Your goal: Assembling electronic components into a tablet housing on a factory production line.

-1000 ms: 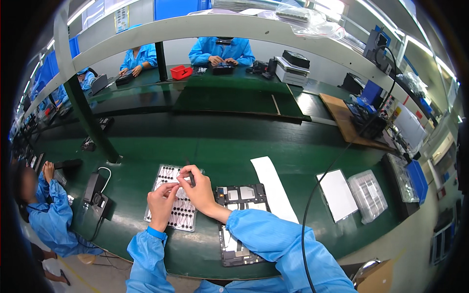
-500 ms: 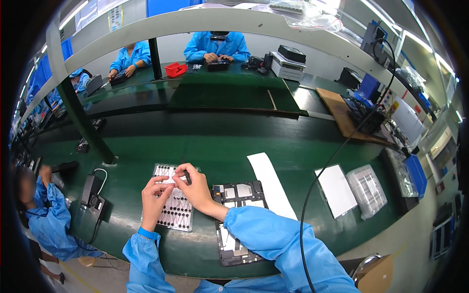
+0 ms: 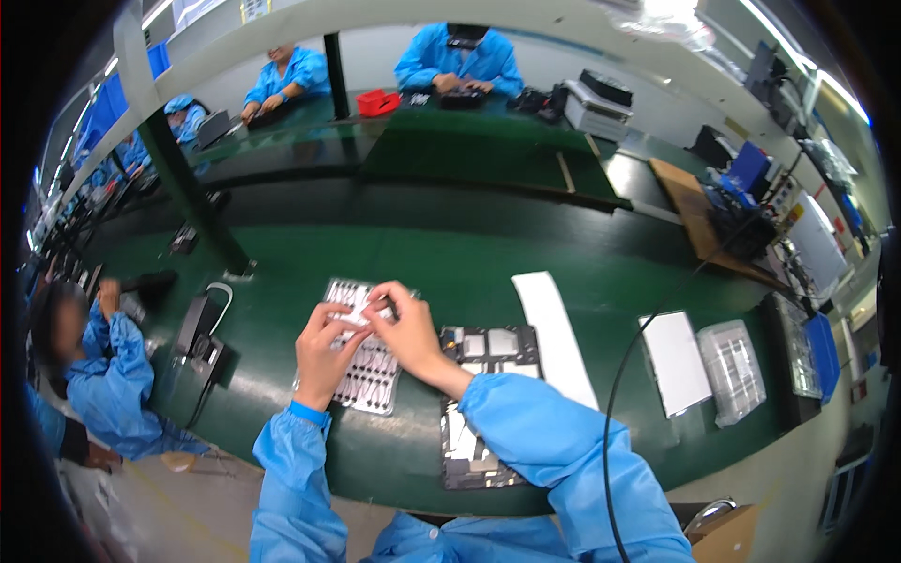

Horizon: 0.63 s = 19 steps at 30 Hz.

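Observation:
My left hand and my right hand meet over a clear tray holding rows of small black round parts with thin wires. Both hands have thumb and fingers pinched close together, fingertips nearly touching. Whatever lies between them is too small to make out. Beside the tray, under my right forearm, an opened flat tablet-like device shows a black frame and silvery inner plates. My right sleeve covers part of it.
A white strip lies beyond the device. Farther right are a white sheet and a clear plastic package. A black cable hangs across the right side. A power adapter sits left, near a co-worker's blue sleeve.
The whole scene has shifted right and slightly up in the view. My hands stay together over the tray. A dark thing seen earlier at my right fingers no longer shows.

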### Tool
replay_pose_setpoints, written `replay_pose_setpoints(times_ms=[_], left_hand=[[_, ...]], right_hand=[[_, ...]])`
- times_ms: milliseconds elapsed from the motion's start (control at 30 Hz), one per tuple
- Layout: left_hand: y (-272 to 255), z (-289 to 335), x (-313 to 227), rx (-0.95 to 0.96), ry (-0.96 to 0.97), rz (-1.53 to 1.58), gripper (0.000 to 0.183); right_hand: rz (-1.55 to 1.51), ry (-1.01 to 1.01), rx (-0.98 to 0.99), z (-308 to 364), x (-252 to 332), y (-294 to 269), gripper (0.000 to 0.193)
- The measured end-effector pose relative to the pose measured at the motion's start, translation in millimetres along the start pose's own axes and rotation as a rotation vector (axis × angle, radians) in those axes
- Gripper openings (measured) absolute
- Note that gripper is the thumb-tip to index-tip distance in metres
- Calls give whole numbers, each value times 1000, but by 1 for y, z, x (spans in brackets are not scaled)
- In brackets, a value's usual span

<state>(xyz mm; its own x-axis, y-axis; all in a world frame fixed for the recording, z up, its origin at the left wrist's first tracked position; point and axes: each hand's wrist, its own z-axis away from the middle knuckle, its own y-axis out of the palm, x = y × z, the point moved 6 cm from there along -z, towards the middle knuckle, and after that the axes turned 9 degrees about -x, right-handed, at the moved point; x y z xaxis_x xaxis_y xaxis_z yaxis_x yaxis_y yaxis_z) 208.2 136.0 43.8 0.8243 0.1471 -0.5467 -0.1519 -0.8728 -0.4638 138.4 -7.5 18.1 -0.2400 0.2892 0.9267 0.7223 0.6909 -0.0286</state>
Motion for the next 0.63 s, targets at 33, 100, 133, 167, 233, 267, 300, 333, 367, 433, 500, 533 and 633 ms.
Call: replay_pose_setpoints(times_ms=[33, 100, 133, 167, 233, 267, 300, 333, 367, 433, 500, 533, 633], left_hand=[[0, -1, 0, -7, 16, -13, 15], [13, -4, 2, -6, 77, -29, 15], [8, -6, -1, -12, 122, -67, 16], [9, -10, -2, -8, 121, -66, 16], [12, -13, -2, 41, 63, -36, 17], [16, -11, 2, 84, 2, 2, 18], [14, -10, 5, 92, -14, -22, 18], [13, -10, 8, 112, -47, 19, 17], [14, -9, 10, 132, -73, 73, 17], [11, -8, 15, 157, -111, 27, 14], [9, -7, 15, 200, -159, 2, 11], [11, -7, 16, 207, -149, -1, 11], [8, -8, 18, 69, 13, 18, 24]], right_hand=[[8, -44, -12, -2, -1, 1, 19], [47, -155, -71, -6, 3, -12, 21], [55, -143, -66, -8, 6, -10, 22], [-10, -90, -54, -13, -1, -9, 22], [-101, 47, -25, -14, -9, -8, 21], [-118, 132, -11, -13, -8, -8, 20], [-156, 156, -16, -12, -7, -6, 20], [-193, 176, -25, -11, -8, -2, 19], [-184, 169, -30, -13, -11, -4, 19], [-165, 169, -72, -15, -11, -8, 19], [-158, 135, -108, -19, -11, -15, 19], [-165, 132, -118, -18, -10, -17, 19], [-176, 103, -97, -19, -5, -20, 20]])
